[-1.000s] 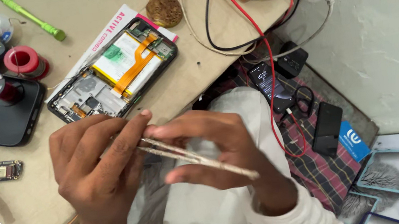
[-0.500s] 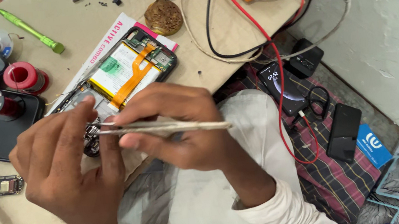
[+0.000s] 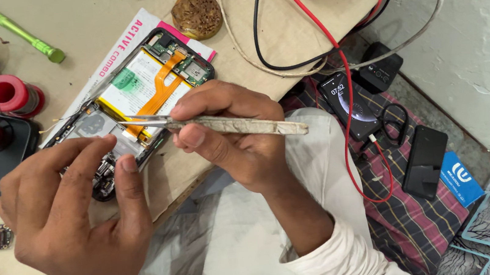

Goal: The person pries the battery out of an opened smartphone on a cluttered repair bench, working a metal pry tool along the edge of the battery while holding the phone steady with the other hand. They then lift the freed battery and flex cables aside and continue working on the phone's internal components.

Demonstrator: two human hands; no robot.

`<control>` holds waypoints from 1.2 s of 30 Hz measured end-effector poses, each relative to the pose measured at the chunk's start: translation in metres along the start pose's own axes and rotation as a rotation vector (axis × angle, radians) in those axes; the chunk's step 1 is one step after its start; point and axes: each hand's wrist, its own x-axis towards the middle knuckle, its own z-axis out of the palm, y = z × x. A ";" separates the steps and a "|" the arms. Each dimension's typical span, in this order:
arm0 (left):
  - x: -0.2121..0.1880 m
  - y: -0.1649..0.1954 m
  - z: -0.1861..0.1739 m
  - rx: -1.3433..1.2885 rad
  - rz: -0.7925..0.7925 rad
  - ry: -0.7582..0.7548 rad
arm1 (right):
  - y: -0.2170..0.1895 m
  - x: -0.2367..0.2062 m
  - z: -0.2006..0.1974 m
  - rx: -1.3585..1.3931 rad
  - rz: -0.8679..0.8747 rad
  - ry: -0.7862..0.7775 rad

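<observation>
Workbench [image 3: 307, 32]: beige, cluttered | opened phone [image 3: 141, 94] | floor [image 3: 481, 55]: grey concrete

Phone [image 3: 130, 101]: opened, back cover off, lying flat and diagonal on the surface near its front edge; white battery with a green patch, orange flex ribbon across it, green circuit board at the upper end, grey metal shielding at the lower end. Lower end partly hidden under the left hand's fingers.
Tweezers [image 3: 219, 124]: slim, metal, worn and mottled; held roughly level, tips pointing left and resting over the phone's middle, beside the orange ribbon.
</observation>
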 end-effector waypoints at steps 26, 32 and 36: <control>0.005 0.012 0.001 -0.043 -0.031 0.029 | 0.008 -0.002 -0.006 -0.243 -0.074 0.009; 0.011 0.012 0.000 -0.084 -0.068 0.058 | 0.008 0.003 0.000 -0.224 -0.015 0.121; 0.019 0.005 -0.005 -0.097 -0.089 -0.001 | 0.010 0.010 0.010 -0.134 -0.015 0.228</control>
